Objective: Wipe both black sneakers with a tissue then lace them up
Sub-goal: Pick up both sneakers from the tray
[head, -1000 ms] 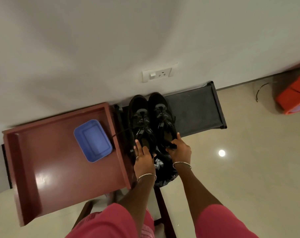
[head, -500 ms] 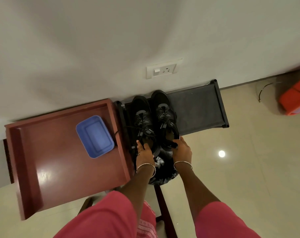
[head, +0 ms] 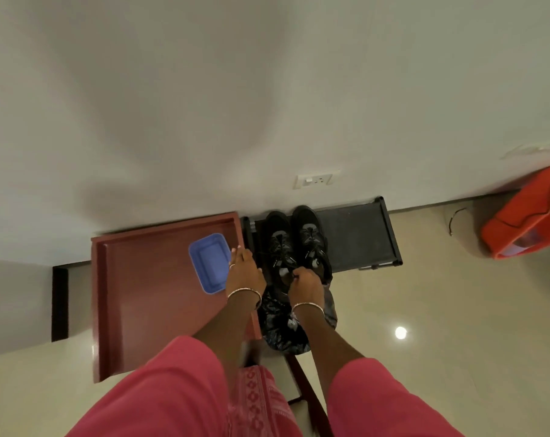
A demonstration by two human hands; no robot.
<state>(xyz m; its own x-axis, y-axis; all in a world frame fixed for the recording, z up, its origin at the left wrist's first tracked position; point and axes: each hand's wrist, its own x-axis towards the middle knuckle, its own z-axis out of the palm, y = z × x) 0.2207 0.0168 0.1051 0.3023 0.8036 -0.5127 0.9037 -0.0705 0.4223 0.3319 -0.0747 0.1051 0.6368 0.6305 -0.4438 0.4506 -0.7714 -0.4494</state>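
Observation:
Two black sneakers stand side by side, toes to the wall, on a dark low rack (head: 358, 238). They are the left sneaker (head: 277, 241) and the right sneaker (head: 310, 234), both with laces showing. My right hand (head: 306, 283) is at their heel ends, fingers curled onto the right sneaker's collar. My left hand (head: 243, 269) lies off the shoes, fingers stretched over the red table's right edge, beside the blue tray (head: 209, 263), holding nothing. No tissue is visible.
The red wooden table (head: 147, 294) with raised rims stands left of the rack. A black plastic bag (head: 280, 326) lies under my wrists. An orange object (head: 525, 222) sits on the tiled floor at far right. A wall socket (head: 314, 180) is above the shoes.
My left hand has left the left sneaker's heel and moved left to the table edge by the blue tray. My right hand stays at the heels. The view has pulled back.

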